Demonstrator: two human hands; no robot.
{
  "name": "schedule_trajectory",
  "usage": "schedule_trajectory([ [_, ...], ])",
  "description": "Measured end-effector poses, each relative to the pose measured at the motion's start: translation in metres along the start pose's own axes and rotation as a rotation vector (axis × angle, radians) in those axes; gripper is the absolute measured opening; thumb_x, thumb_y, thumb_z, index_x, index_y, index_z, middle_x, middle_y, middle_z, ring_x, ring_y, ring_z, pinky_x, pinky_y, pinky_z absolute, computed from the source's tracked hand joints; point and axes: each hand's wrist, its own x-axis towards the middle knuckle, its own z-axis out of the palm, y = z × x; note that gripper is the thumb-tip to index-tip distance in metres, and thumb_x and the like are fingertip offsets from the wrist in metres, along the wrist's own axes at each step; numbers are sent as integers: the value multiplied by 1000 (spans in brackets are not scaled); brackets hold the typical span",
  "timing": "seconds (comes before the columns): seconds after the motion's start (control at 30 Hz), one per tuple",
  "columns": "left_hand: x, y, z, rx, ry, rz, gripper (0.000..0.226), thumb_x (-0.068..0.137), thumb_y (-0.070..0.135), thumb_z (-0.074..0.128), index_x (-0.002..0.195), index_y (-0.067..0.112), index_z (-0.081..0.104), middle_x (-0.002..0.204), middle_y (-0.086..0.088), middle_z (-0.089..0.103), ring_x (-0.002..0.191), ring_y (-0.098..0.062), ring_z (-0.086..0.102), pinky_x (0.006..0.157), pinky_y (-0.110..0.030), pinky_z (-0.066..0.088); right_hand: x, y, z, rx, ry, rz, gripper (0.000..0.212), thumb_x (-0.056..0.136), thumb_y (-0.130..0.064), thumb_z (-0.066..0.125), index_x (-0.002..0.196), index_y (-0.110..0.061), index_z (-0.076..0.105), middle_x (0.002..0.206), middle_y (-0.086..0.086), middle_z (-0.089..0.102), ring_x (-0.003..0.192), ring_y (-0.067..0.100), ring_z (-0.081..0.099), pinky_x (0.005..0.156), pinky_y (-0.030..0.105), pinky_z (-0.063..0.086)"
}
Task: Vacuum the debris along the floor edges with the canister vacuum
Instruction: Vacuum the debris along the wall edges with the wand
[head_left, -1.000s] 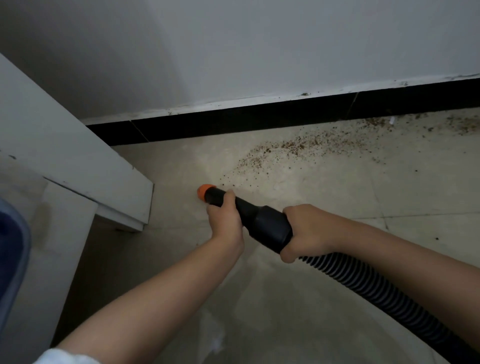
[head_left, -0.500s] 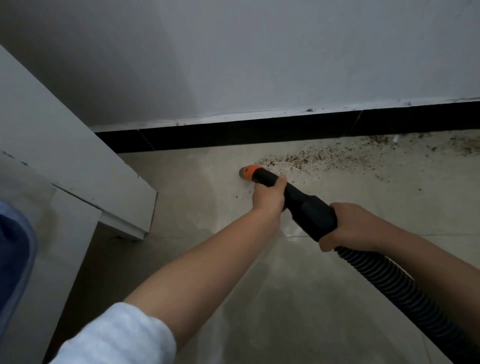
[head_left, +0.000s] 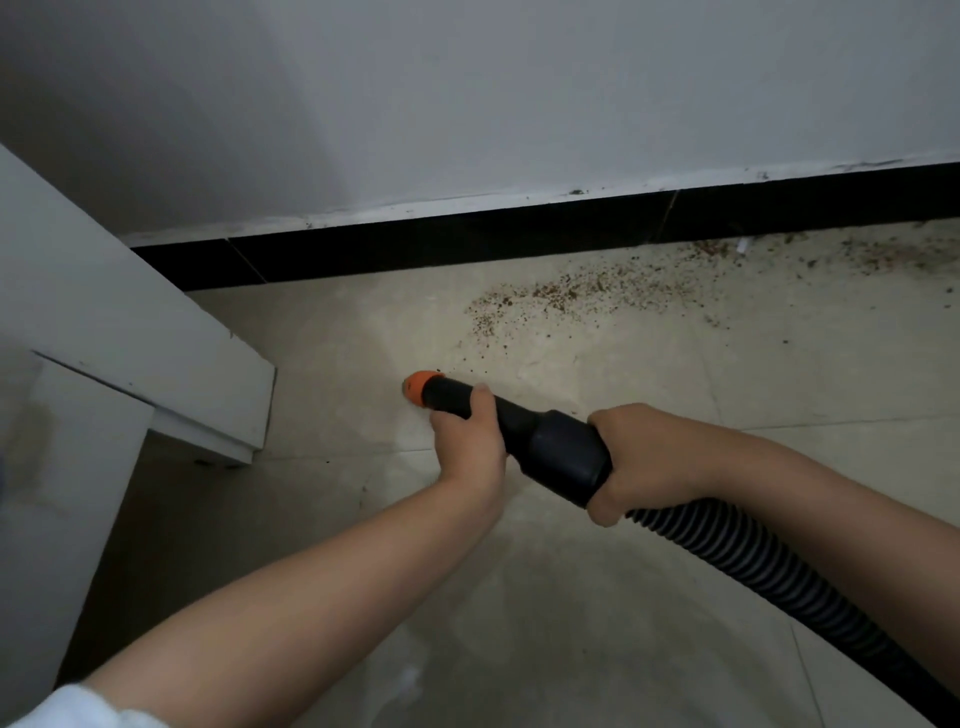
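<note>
Debris (head_left: 587, 293): brown crumbs strewn along black baseboard (head_left: 467, 244), beyond and right of fingers. Mid-pass, orange nozzle tip (head_left: 418, 387) just short of nearest specks. Left hand (head_left: 467, 436) wrapped round black wand (head_left: 519, 431), right hand (head_left: 644, 457) clenched at hose (head_left: 753, 561) cuff. Next, probably: push forward-right into trail.

Two hands (head_left: 470, 441) (head_left: 652, 457), one vacuum hose (head_left: 753, 561), one orange nozzle tip (head_left: 420, 387), one debris patch (head_left: 571, 293), one white cabinet (head_left: 104, 332)
</note>
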Motion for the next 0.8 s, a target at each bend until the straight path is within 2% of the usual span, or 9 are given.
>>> schedule_trajectory([
  [0.2, -1, 9, 37, 47, -168, 7, 53, 96, 33, 45, 140, 8, 30, 129, -14, 53, 113, -28, 54, 102, -43, 43, -14, 19, -15, 22, 88, 100, 30, 66, -24, 75, 78, -16, 49, 78, -2, 54, 64, 10, 54, 53, 22, 43],
  [0.33, -4, 10, 59, 68, -229, -17, 66, 95, 36, 46, 148, 10, 16, 135, -13, 48, 119, -29, 52, 104, -41, 41, -19, 39, -27, 26, 80, 157, 35, 67, -22, 76, 91, -11, 54, 80, -1, 54, 66, 9, 54, 56, 22, 43],
  [0.47, -12, 3, 57, 67, -202, -7, 72, 96, 34, 45, 150, 14, 2, 144, -9, 38, 126, -28, 46, 108, -40, 37, -22, 45, -27, 1, 3, 143, 38, 69, -21, 77, 98, -10, 54, 81, -4, 53, 68, 7, 54, 58, 20, 45],
  [0.63, -15, -9, 39, 50, -141, 16, 69, 95, 30, 46, 149, 14, 7, 143, -9, 39, 126, -28, 45, 107, -41, 37, -22, 37, -18, -74, -30, 94, 37, 69, -24, 75, 94, -11, 52, 81, -2, 53, 75, 14, 56, 59, 23, 44],
  [0.8, -16, -9, 51, 88, -219, -13, 70, 94, 35, 47, 149, 11, 10, 139, -12, 44, 121, -29, 50, 105, -42, 40, -32, 40, -28, -142, -41, 175, 38, 70, -27, 75, 96, -8, 56, 84, 1, 56, 76, 16, 58, 59, 24, 45],
])
